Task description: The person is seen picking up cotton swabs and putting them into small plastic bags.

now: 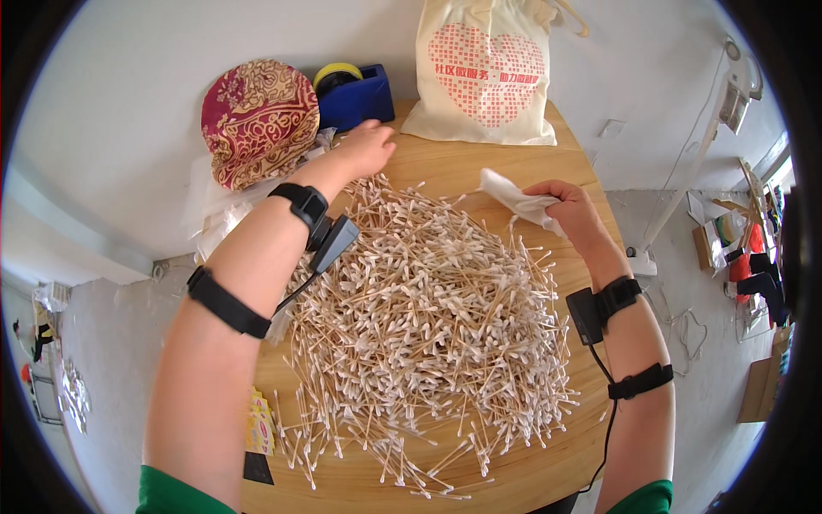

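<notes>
A big heap of cotton swabs (428,317) with wooden sticks and white tips covers the middle of the table. In my right hand (572,212), at the heap's far right edge, is a crumpled white tissue (514,197), pinched between thumb and fingers. My left hand (366,149) hovers past the far left edge of the heap, near a blue tape dispenser (364,101) with a yellow-cored roll. Its fingers are bent and mostly turned out of sight, so what they hold, if anything, is hidden. Both forearms wear black straps with small devices.
A red and gold patterned cloth cap (261,120) lies left of the dispenser, with clear plastic (221,224) below it. A cream cloth bag (484,77) stands at the back of the wooden table (556,458). Yellow stickers (259,421) lie near left. A white pole stand (689,184) rises right.
</notes>
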Motion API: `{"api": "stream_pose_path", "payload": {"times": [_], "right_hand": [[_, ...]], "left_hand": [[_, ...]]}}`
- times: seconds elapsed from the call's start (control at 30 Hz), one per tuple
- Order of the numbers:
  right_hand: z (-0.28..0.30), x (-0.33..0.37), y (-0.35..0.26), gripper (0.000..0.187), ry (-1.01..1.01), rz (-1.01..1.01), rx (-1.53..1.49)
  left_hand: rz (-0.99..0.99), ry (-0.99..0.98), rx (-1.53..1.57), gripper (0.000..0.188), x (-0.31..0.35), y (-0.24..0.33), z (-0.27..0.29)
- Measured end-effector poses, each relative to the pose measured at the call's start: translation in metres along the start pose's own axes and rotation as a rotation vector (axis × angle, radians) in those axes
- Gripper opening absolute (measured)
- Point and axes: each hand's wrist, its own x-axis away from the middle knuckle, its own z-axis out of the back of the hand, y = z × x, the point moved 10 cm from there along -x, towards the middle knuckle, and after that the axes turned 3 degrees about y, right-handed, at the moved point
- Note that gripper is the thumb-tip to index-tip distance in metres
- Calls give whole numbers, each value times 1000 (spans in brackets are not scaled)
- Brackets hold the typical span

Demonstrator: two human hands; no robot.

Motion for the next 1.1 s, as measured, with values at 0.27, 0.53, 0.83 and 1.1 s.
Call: {"api": "stream_pose_path", "payload": {"times": [0.27,0.53,0.83,1.1], "right_hand": [[5,-9,25,41,46,-42,-105],[15,-11,32,39,89,-57,-132],[24,-9,37,39,148,-58,-125],[22,-15,39,38,161,-30,-113]], "left_hand": [[280,-139,-231,47,12,-3,-15],[-73,-26,113,40,55,2,53],[12,117,-452,21,52,-22,50],[-43,529,-83,22,41,-26,125]]}}
